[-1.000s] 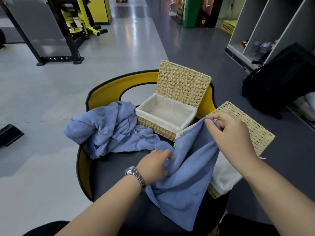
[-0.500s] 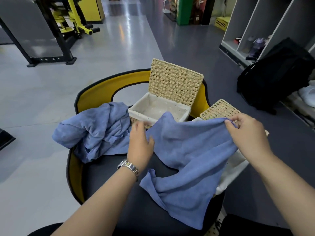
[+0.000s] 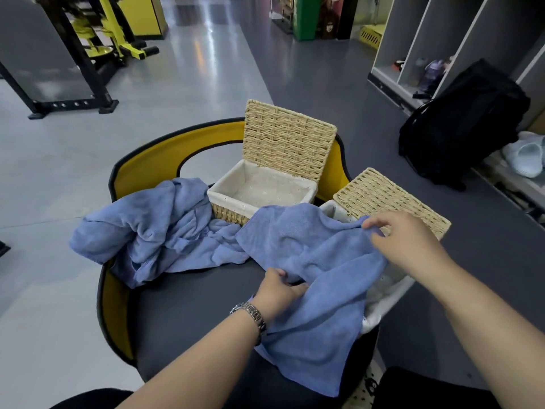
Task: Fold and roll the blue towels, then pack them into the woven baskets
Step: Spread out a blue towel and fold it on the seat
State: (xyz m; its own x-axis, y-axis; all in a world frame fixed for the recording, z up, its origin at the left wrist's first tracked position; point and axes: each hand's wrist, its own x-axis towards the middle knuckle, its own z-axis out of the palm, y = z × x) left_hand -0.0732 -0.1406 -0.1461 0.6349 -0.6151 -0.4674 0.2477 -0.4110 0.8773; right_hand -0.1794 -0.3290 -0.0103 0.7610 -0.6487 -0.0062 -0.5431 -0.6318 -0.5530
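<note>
Round dark table (image 3: 188,308) with yellow raised rim carries everything. Crumpled blue towel pile (image 3: 153,228) sits at its left, untouched, draping over the rim. Working blue towel (image 3: 312,278) lies spread across the table's right-center, far corner resting against the front of the rear woven basket (image 3: 261,190), right part draped over the near woven basket (image 3: 386,278), near end hanging off the table edge. Rear basket open, lid upright, white liner empty. Near basket's lid (image 3: 389,202) looks tilted back; inside mostly hidden by towel. Left hand (image 3: 278,292), wristwatch (image 3: 250,315) on wrist, fingers closed on a bunched fold near the towel's middle. Right hand (image 3: 404,240) pinches the towel's far right edge over the near basket. Step judged: spreading/flattening the first towel, folding not started, nothing packed. Next needs the towel pulled off the basket onto bare table, smoothed flat, corners matched.
</note>
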